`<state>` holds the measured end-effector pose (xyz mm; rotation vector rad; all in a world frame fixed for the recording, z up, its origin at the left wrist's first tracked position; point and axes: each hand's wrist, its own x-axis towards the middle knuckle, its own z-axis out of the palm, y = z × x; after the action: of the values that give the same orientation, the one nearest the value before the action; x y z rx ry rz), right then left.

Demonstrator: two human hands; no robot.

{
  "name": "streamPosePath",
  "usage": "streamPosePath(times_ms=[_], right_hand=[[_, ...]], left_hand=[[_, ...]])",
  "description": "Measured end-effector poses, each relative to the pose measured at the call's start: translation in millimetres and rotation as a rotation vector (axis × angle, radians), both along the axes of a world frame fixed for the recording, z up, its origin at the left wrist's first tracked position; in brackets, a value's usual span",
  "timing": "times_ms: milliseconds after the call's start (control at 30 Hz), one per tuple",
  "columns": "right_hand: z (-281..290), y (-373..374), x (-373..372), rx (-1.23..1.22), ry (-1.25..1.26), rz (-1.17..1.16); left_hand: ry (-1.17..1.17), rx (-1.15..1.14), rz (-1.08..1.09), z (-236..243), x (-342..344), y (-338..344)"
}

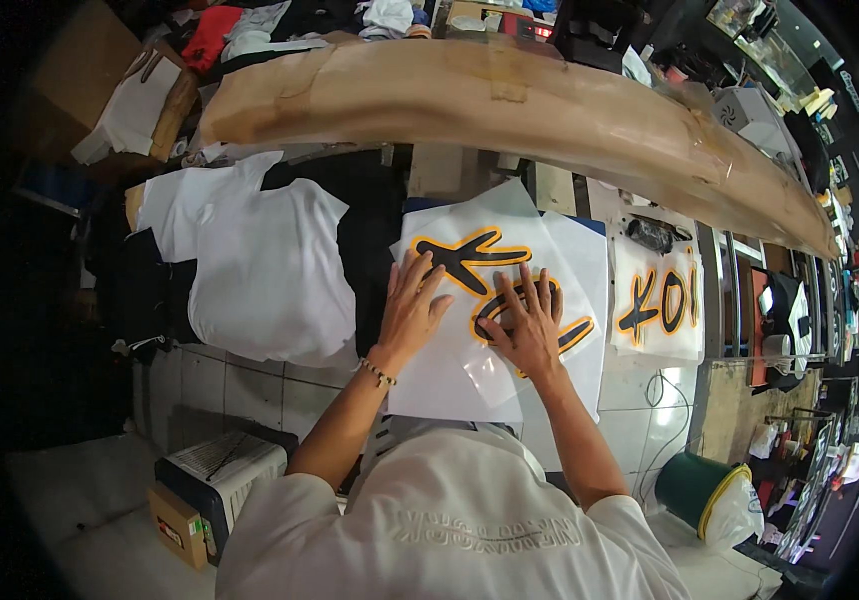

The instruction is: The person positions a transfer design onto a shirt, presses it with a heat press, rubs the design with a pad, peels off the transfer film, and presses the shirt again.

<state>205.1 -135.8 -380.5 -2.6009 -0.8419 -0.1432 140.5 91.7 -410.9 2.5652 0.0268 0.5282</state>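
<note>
A translucent sheet of film (512,208) with large black lettering edged in orange lies at an angle on white cloth (425,390), which is spread over a flat board with a dark blue edge (590,224). My left hand (414,303) rests on the film's left side, fingers stretched out beside the upper black shape. Fingers spread, my right hand (530,322) lies flat over the rounded shape in the middle and partly hides it. Neither hand grips anything.
To the right lies another lettered sheet (658,305) with a dark crumpled bundle (655,235) above it. White shirts (270,270) are piled at left. A long brown-wrapped roll (510,95) spans the back. A green bucket (695,492) and a small box (178,525) stand on the floor.
</note>
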Motion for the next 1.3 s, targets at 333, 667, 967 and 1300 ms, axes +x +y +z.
streamPosePath(times_ms=[333, 667, 967, 1300], right_hand=[[-1.2, 0.4, -5.3, -0.098, 0.059, 0.007], [-13.9, 32.1, 48.7, -0.006, -0.011, 0.148], [-10.9, 35.4, 48.7, -0.054, -0.027, 0.128], [-11.7, 32.7, 51.6, -0.103, -0.074, 0.110]], left_hand=[[0.069, 0.047, 0.044, 6.0, 1.8, 0.5], [0.026, 0.073, 0.141, 2.0, 21.4, -4.0], [0.045, 0.050, 0.135, 5.7, 23.4, 2.0], [-0.020, 0.094, 0.170, -23.3, 29.9, 32.5]])
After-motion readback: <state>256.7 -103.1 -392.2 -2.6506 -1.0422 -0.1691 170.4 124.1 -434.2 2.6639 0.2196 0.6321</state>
